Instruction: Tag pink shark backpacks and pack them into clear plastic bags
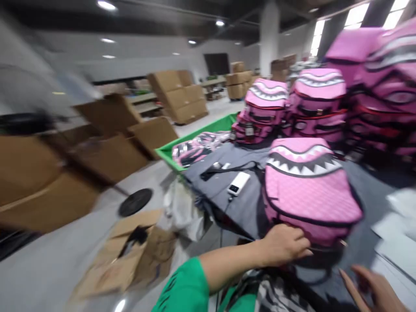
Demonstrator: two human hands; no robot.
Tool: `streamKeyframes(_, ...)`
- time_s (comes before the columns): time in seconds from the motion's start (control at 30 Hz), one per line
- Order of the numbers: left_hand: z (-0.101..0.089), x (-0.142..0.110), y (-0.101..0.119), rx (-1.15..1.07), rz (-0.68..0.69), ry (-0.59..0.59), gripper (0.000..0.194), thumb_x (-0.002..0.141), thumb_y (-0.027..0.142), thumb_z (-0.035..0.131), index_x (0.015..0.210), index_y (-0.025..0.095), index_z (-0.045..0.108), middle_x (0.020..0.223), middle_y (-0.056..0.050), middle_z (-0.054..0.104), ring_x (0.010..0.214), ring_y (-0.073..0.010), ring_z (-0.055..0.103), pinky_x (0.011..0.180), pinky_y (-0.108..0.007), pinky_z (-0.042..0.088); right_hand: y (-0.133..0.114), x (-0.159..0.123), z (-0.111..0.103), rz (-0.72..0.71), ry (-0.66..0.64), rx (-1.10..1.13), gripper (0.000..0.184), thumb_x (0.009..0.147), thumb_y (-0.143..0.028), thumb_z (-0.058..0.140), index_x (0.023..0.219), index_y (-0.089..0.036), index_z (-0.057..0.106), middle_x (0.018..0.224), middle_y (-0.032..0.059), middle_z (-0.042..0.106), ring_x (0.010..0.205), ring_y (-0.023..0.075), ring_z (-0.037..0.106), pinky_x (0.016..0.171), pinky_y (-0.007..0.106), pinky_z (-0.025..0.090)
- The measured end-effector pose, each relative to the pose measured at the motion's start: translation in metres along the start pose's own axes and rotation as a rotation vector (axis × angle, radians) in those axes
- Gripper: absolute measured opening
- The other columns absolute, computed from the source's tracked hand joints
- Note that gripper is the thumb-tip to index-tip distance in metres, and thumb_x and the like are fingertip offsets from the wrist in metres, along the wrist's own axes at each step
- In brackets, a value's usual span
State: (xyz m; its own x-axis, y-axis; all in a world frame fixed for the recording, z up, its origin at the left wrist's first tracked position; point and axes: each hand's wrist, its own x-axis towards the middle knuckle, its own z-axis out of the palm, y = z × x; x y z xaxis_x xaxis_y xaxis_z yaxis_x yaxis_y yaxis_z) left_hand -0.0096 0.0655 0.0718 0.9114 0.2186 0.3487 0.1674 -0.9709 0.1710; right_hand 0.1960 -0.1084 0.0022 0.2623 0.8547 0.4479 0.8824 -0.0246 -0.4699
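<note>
A pink backpack (pixel 308 190) with a shark-tooth mouth print lies on a grey cloth-covered table (pixel 240 203) in front of me. My left hand (pixel 284 245) rests on the backpack's near bottom edge with its fingers curled against the fabric. My right hand (pixel 370 286) hovers at the lower right just off the backpack, fingers stretched out and holding nothing. The whole picture is smeared by motion.
More pink shark backpacks (pixel 315 104) are stacked at the table's back and right. A white power bank (pixel 238 183) with a cable lies on the cloth. A green bin (pixel 201 136) holds packed items. Cardboard boxes (pixel 130 255) and a black disc (pixel 134 202) sit on the floor at left.
</note>
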Motion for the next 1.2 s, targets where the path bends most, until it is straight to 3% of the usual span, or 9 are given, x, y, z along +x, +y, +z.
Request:
streamKeyframes(0.1, 0.0, -0.006, -0.007, -0.378, -0.114, 0.187, 0.047, 0.101, 0.045, 0.053, 0.062, 0.019, 0.053, 0.058, 0.003, 0.047, 0.054, -0.0108, 0.043, 0.053, -0.027, 0.028, -0.02, 0.023, -0.011, 0.007, 0.126, -0.097, 0.032, 0.098, -0.041, 0.05, 0.12, -0.033, 0.072, 0.1, 0.0091, 0.069, 0.071, 0.0205, 0.067, 0.05, 0.03, 0.05)
streamKeyframes(0.23, -0.011, 0.0, -0.021, -0.688, -0.22, 0.07, 0.055, 0.097, 0.044, 0.053, 0.053, 0.018, 0.033, 0.055, 0.006, 0.027, 0.051, -0.008, 0.026, 0.052, -0.025, 0.02, -0.029, 0.066, 0.002, -0.01, 0.065, -0.002, 0.034, 0.104, -0.036, 0.04, 0.11, -0.026, 0.072, 0.092, 0.0079, 0.068, 0.079, 0.0172, 0.067, 0.072, 0.028, 0.055)
streamKeyframes(0.4, -0.01, -0.006, -0.028, -0.507, -0.079, -0.03, 0.05, 0.1, 0.042, 0.05, 0.058, 0.018, 0.038, 0.058, 0.006, 0.034, 0.052, -0.0081, 0.032, 0.053, -0.025, 0.021, -0.008, 0.04, -0.01, 0.09, 0.048, -0.001, 0.037, 0.102, -0.05, 0.044, 0.122, -0.026, 0.065, 0.094, 0.0044, 0.069, 0.08, 0.0162, 0.067, 0.07, 0.026, 0.055)
streamKeyframes(0.6, 0.002, -0.027, -0.021, -0.388, 0.06, 0.055, 0.049, 0.105, 0.04, 0.046, 0.061, 0.018, 0.044, 0.057, 0.005, 0.039, 0.052, -0.009, 0.038, 0.052, -0.025, 0.024, 0.06, -0.006, -0.058, 0.422, 0.118, -0.17, 0.05, 0.09, -0.07, 0.052, 0.073, -0.024, 0.064, 0.073, 0.0063, 0.064, 0.071, 0.0235, 0.061, 0.061, 0.034, 0.047)
streamKeyframes(0.83, -0.015, -0.027, -0.027, -0.371, 0.054, -0.018, 0.048, 0.106, 0.043, 0.044, 0.065, 0.019, 0.052, 0.059, 0.004, 0.049, 0.053, -0.0101, 0.046, 0.052, -0.025, 0.03, 0.079, -0.014, -0.05, 0.46, 0.053, -0.198, 0.053, 0.094, -0.069, 0.04, 0.073, -0.025, 0.062, 0.072, 0.0046, 0.064, 0.071, 0.0231, 0.063, 0.06, 0.033, 0.043)
streamKeyframes(0.97, -0.023, -0.035, -0.011, -0.337, 0.061, 0.269, 0.012, 0.099, 0.026, 0.056, 0.095, 0.019, 0.065, 0.077, -0.002, 0.065, 0.071, -0.0155, 0.061, 0.067, -0.026, 0.046, 0.081, -0.01, -0.058, 0.383, 0.034, -0.167, 0.053, 0.096, -0.068, 0.036, 0.073, -0.026, 0.058, 0.073, 0.0047, 0.063, 0.071, 0.0223, 0.062, 0.062, 0.034, 0.046)
streamKeyframes(1.03, -0.02, -0.034, 0.008, -0.413, 0.108, 0.412, 0.016, 0.095, 0.016, 0.058, 0.109, 0.019, 0.064, 0.087, -0.006, 0.069, 0.08, -0.0179, 0.063, 0.076, -0.03, 0.05, 0.082, -0.009, -0.065, 0.345, 0.038, -0.152, 0.055, 0.097, -0.069, 0.033, 0.075, -0.026, 0.058, 0.075, 0.0047, 0.063, 0.072, 0.0218, 0.062, 0.065, 0.034, 0.048)
streamKeyframes(1.1, -0.007, -0.025, 0.031, -0.67, 0.093, 0.289, 0.017, 0.094, 0.018, 0.059, 0.11, 0.02, 0.067, 0.09, -0.007, 0.071, 0.083, -0.0181, 0.064, 0.078, -0.031, 0.051, 0.08, -0.008, -0.071, 0.316, 0.041, -0.142, 0.057, 0.097, -0.071, 0.032, 0.077, -0.026, 0.059, 0.076, 0.0044, 0.062, 0.07, 0.0213, 0.063, 0.065, 0.034, 0.049)
streamKeyframes(1.2, 0.034, 0.008, 0.07, -1.199, -0.247, -0.211, 0.035, 0.085, 0.038, 0.074, 0.115, 0.021, 0.068, 0.1, -0.009, 0.073, 0.09, -0.0204, 0.066, 0.076, -0.03, 0.052, 0.064, -0.01, -0.072, 0.271, 0.053, -0.147, 0.053, 0.099, -0.068, 0.035, 0.079, -0.026, 0.059, 0.077, 0.0032, 0.063, 0.067, 0.0194, 0.064, 0.061, 0.032, 0.05)
